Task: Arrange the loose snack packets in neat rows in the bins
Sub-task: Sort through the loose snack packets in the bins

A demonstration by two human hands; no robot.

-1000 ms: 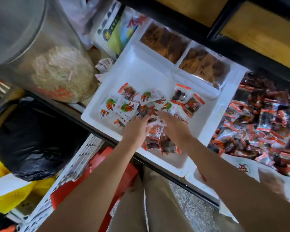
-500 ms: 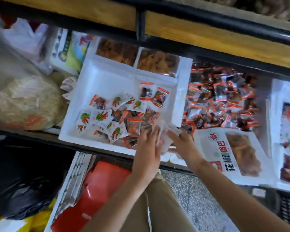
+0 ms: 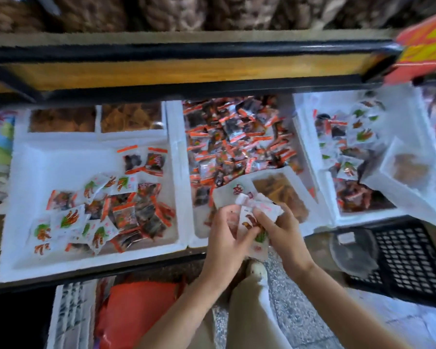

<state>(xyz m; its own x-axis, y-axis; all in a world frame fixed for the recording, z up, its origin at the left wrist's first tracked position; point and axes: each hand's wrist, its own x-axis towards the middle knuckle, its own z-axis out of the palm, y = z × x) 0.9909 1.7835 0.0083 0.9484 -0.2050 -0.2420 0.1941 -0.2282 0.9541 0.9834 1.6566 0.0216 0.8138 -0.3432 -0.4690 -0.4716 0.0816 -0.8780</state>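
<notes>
My left hand point(image 3: 224, 235) and my right hand point(image 3: 282, 230) together hold a small bunch of white snack packets point(image 3: 252, 222) just in front of the shelf edge, fingers curled round them. To the left, a white foam bin point(image 3: 93, 258) holds several loose packets point(image 3: 103, 210) with green, orange and red prints, scattered in its front half. The middle foam bin point(image 3: 176, 152) is heaped with red-and-dark packets point(image 3: 237, 137). A right foam bin point(image 3: 310, 137) holds more mixed packets point(image 3: 347, 152).
A large white bag of brown snacks point(image 3: 282, 187) lies on the middle bin's front. Another clear bag point(image 3: 410, 170) leans on the right bin. A black crate point(image 3: 408, 260) sits low right, a red bag point(image 3: 139, 316) and white crate point(image 3: 71, 318) below left. A wooden shelf board point(image 3: 186, 69) hangs overhead.
Both hands have come out of the left bin and moved right, carrying a bunch of packets to the front of the middle bin. The view has swung right.
</notes>
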